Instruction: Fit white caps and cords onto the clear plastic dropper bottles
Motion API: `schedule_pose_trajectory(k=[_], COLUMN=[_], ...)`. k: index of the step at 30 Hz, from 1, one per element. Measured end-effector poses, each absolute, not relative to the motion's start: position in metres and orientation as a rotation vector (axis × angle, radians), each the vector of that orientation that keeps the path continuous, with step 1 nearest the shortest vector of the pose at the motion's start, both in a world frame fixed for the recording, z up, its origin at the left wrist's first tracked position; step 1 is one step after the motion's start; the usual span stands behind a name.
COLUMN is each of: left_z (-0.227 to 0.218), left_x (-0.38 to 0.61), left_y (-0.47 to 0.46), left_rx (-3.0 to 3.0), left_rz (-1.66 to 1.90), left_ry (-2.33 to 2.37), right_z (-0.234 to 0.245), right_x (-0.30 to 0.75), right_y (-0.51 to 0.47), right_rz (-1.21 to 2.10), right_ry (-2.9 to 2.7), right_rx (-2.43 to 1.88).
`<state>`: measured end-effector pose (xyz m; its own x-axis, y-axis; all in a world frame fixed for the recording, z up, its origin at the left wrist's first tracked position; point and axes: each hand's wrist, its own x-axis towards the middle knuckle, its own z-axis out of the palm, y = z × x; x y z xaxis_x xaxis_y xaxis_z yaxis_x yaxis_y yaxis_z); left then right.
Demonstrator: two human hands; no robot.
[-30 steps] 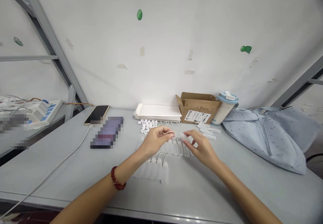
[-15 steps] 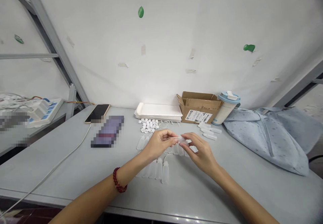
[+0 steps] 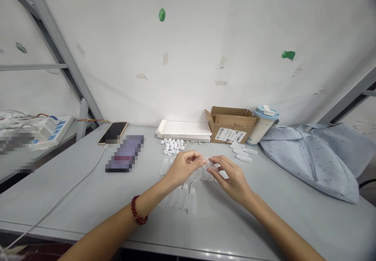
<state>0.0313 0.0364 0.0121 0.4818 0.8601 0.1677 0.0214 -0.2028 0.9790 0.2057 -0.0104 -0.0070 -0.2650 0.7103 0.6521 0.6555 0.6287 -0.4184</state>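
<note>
My right hand (image 3: 229, 173) grips a small translucent plastic bottle (image 3: 212, 165) between thumb and fingers, tilted with its mouth end toward the left. At that end my left hand (image 3: 188, 167) is closed in a pinch on a thin white cord (image 3: 197, 158), mostly hidden by the fingers. Below the hands, several similar bottles (image 3: 192, 201) lie side by side in a row on the table. Another row of bottles (image 3: 163, 166) lies partly hidden behind my hands. Small white caps (image 3: 173, 146) are heaped just beyond.
At the back stand a stack of white envelopes (image 3: 185, 129), an open cardboard box (image 3: 230, 129) and a lidded cup (image 3: 262, 127). Several loose bottles (image 3: 243, 158) and a blue cloth bag (image 3: 311, 159) lie to the right. Two phones, one black-screened (image 3: 114, 131), and a cable (image 3: 85, 182) are left.
My fingers have drawn closer together at the bottle's mouth, and less of the white cord shows. The bottle has turned slightly; the things on the table stay put.
</note>
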Motion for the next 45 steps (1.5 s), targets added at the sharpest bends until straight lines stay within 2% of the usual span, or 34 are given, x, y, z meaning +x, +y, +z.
schedule_pose_trajectory(k=[25, 45], left_z=[0.0148, 0.0186], left_x=[0.0301, 0.0302], left_y=[0.0339, 0.0277], left_rx=[1.654, 1.725], left_rz=[0.9, 0.843], left_ry=[0.741, 0.92], right_z=[-0.0107, -0.0144], right_x=[0.2047, 0.2017], right_y=[-0.0128, -0.013], right_rz=[-0.018, -0.076], right_ry=[-1.981, -2.017], right_rx=[-1.075, -1.004])
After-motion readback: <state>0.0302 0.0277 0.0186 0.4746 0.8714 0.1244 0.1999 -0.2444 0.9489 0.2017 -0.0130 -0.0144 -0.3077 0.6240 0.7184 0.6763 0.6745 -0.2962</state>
